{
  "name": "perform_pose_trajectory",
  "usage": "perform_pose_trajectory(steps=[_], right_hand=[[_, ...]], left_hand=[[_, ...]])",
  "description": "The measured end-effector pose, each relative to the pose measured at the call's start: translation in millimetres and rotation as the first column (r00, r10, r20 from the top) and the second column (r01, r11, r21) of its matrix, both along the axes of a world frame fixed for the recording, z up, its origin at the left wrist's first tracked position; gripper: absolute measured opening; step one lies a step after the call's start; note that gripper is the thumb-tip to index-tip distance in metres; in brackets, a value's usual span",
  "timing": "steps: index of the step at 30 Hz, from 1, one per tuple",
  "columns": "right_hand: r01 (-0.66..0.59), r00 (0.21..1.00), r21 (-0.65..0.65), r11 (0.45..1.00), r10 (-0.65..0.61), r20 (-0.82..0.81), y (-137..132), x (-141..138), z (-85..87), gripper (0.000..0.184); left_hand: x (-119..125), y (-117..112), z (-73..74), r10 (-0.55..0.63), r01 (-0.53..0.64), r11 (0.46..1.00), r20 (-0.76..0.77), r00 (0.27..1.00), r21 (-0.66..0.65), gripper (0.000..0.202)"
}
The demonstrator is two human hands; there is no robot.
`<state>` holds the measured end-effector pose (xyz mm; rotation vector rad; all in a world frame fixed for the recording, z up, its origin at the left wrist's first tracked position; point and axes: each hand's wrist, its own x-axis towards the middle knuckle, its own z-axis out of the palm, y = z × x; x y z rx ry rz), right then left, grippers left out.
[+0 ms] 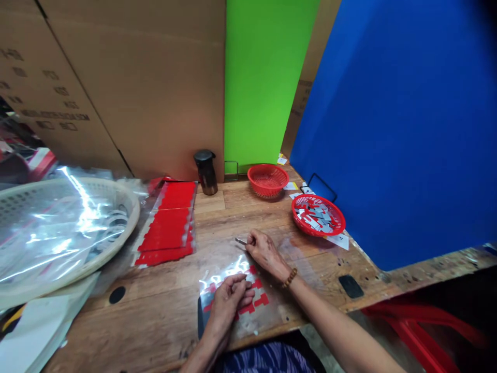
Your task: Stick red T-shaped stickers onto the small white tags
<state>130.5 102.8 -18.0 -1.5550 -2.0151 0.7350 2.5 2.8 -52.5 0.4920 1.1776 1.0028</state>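
My right hand [263, 250] is closed around a thin metal tool [240, 241], with only its narrow end showing past the fingers. It is above the wooden table, just beyond a clear plastic sheet [223, 273]. Over that sheet my left hand [230, 298] rests with its fingers loosely bent and nothing visible in them. Red interlocking pieces [261, 299] with jagged edges lie by its fingertips, grey ones among them. The left hand partly covers these pieces. A dark flat pad [201, 317] shows at the sheet's left edge.
At the right stands a red basket [297, 225] full of grey and red pieces; another red basket [267, 178] is behind it. Red jagged sheets [166, 223] lie left of centre near a dark jug [207, 173]. A large white basket [130, 228] holds plastic bags. Blue [399, 145] and green panels [264, 77] stand behind.
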Motion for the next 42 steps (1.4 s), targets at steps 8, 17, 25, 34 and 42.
perform_pose_trajectory(steps=[8, 17, 25, 34, 42], right_hand=[[-0.056, 0.981, 0.193, 0.980, 0.089, -0.171, -79, -7, 11.5, 0.015], [-0.184, 0.652, -0.403, 0.897, -0.195, -0.733, -72, 31, 1.7, 0.024], [-0.494, 0.303, -0.388, 0.778, -0.264, -0.916, -74, 39, -11.6, 0.024], [-0.401, 0.382, -0.323, 0.858, -0.164, -0.909, -80, 37, -10.1, 0.027], [0.061, 0.846, -0.234, 0.970, -0.175, -0.504, -77, 55, -14.8, 0.023]], left_hand=[[14, 7, 42.2, 0.089, -0.113, 0.988, 0.216, 0.972, 0.102, 0.030], [6, 4, 45.6, -0.068, 0.066, 0.998, 0.158, 0.985, 0.020, 0.027], [10, -3, 54.7, -0.232, 0.233, 0.972, 0.138, 0.963, 0.009, 0.027], [10, -1, 57.6, -0.121, 0.147, 0.985, 0.238, 0.964, -0.093, 0.019], [-9, 9, 44.7, 0.037, -0.034, 0.998, 0.052, 0.998, -0.059, 0.014]])
